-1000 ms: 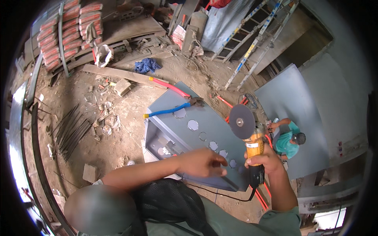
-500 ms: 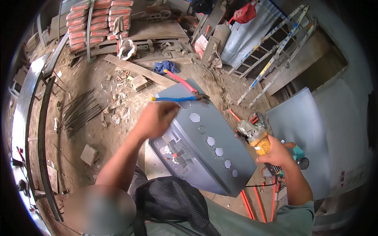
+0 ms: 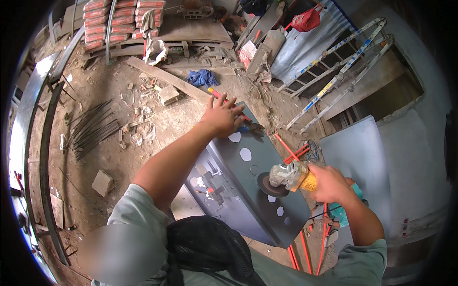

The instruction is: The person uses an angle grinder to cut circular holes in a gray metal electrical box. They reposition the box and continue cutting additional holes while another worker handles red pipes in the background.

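My right hand (image 3: pixel 329 183) grips the yellow body of an angle grinder (image 3: pixel 291 176). Its dark disc (image 3: pixel 271 185) lies over the row of holes in a grey metal box (image 3: pixel 248 209), though I cannot tell whether it touches. At the box's far end, my left hand (image 3: pixel 223 117) is open, fingers spread over a pair of pliers (image 3: pixel 255 127). The red handle's yellow end shows past the fingers; the hand hides most of the blue handle. Inside the box's near-left side, small parts (image 3: pixel 212 188) are visible.
A stepladder (image 3: pixel 341 74) leans at the right, above a pale sheet (image 3: pixel 355 148). Orange-red conduits (image 3: pixel 305 250) lie beside the box. Thin rods (image 3: pixel 95 131), a block (image 3: pixel 102 183) and a blue bundle (image 3: pixel 202 77) are on the dirt floor. Stacked bags (image 3: pixel 98 24) stand at the back left.
My left hand has moved right and farther away, opening over the pliers. My right hand has brought the grinder leftward over the box, so its disc now shows flat above the holes.
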The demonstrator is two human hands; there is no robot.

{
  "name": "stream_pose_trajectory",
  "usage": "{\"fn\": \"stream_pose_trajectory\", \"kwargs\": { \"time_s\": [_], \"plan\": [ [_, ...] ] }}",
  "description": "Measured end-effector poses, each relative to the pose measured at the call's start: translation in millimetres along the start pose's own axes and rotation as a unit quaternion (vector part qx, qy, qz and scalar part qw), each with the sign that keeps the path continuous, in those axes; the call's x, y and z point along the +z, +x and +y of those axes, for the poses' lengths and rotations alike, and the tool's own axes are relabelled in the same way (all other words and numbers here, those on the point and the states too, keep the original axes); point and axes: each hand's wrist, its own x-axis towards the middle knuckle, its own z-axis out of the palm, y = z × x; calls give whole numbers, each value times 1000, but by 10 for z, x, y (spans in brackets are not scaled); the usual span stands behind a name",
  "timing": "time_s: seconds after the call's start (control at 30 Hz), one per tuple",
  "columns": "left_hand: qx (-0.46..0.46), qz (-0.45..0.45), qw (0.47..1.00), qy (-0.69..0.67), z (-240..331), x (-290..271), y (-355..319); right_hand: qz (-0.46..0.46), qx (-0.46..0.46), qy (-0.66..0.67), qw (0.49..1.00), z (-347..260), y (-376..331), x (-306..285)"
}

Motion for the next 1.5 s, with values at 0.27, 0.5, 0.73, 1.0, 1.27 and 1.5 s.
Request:
{"fn": "stream_pose_trajectory", "kwargs": {
  "time_s": [0.27,0.5,0.73,1.0,1.27,1.5],
  "plan": [
    [0,-96,995,-11,-6,-16,-33,-36,-49,-86,994,-65,322,-136],
    [-6,-111,994,-20,-15,-35,-21,-38,-73,-105,991,-29,451,-176],
    [-11,-119,993,-25,-13,-56,-5,-32,-100,-99,990,37,541,-114],
    [-17,-120,992,-20,8,-87,-28,-39,-105,-99,989,-29,579,-134],
    [-14,-119,993,-19,-16,-57,3,-50,-105,-105,988,-74,633,-166],
    [-17,-116,993,-13,-29,-55,-5,-59,-108,-106,987,-129,660,-189]
  ]
}}
